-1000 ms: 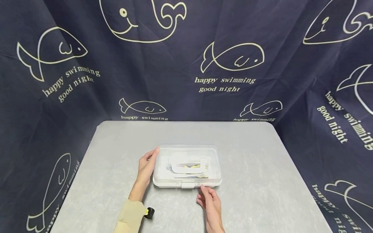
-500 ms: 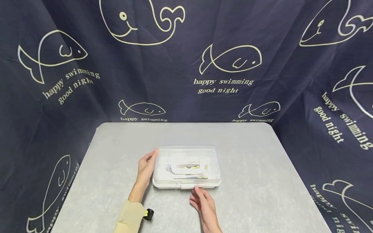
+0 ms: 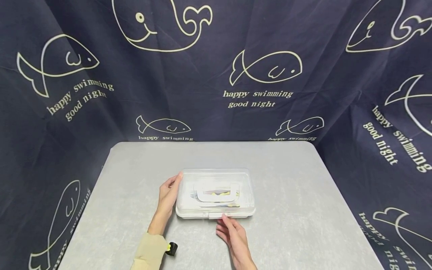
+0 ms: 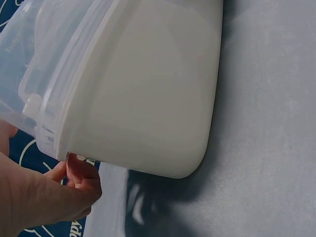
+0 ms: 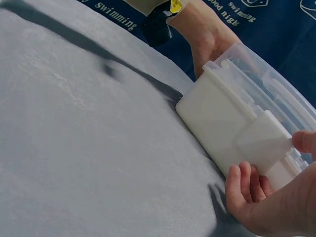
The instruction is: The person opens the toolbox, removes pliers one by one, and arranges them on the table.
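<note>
A white storage box (image 3: 189, 215) with a transparent lid (image 3: 216, 176) and a carrying handle (image 3: 202, 195) sits on the grey table, its lid down. Long items with yellow and dark parts show blurrily through the lid. My left hand (image 3: 167, 193) grips the box's left end, and the left wrist view has its curled fingers (image 4: 81, 173) at the rim. At the front, my right hand (image 3: 237, 240) holds the white latch (image 5: 264, 140). Its thumb (image 5: 305, 141) presses the latch's edge while the other fingers curl in by its lower side.
The grey table (image 3: 287, 180) extends around the box on all sides. A dark blue curtain (image 3: 209, 75) with fish drawings and lettering hangs behind and at both sides. A small black device (image 3: 171, 248) with a yellow mark sits at the left sleeve (image 3: 150, 251).
My right hand has slid left along the box's front, from right of the latch onto the latch itself. The left hand has kept its grip on the box's left end.
</note>
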Available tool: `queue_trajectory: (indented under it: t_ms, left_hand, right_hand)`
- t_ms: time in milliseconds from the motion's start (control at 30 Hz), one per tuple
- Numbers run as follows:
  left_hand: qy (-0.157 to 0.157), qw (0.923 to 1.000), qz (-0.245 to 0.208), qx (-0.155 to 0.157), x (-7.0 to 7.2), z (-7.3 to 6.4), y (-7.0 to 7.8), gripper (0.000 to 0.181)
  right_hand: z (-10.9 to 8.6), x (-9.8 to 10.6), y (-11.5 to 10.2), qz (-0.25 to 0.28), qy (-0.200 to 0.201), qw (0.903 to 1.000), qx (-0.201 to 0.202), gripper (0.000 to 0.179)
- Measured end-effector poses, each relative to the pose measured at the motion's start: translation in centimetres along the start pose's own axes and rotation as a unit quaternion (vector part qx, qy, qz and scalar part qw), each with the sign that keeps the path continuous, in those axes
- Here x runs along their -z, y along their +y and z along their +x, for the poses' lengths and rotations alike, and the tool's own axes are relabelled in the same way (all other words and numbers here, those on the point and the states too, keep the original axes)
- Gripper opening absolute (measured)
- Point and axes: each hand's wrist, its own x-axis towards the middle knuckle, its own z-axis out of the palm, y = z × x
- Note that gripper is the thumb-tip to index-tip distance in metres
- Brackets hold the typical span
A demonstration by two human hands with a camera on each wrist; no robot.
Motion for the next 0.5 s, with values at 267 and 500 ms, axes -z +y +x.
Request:
queue_trajectory:
  t_ms: [267,500]
  left_hand:
    - [-0.002,1.0000,0.006,0.000,0.01,0.01,-0.01,0.080]
    - [-0.003,1.0000,0.002,0.008,-0.06,-0.01,0.15,0.079]
  right_hand:
    - [0.27,0.21,-0.07,-0.002,-0.033,0.9993,-0.019,0.059]
    - [0.35,0.28,-0.12,0.005,-0.058,0.9978,-0.029,0.063]
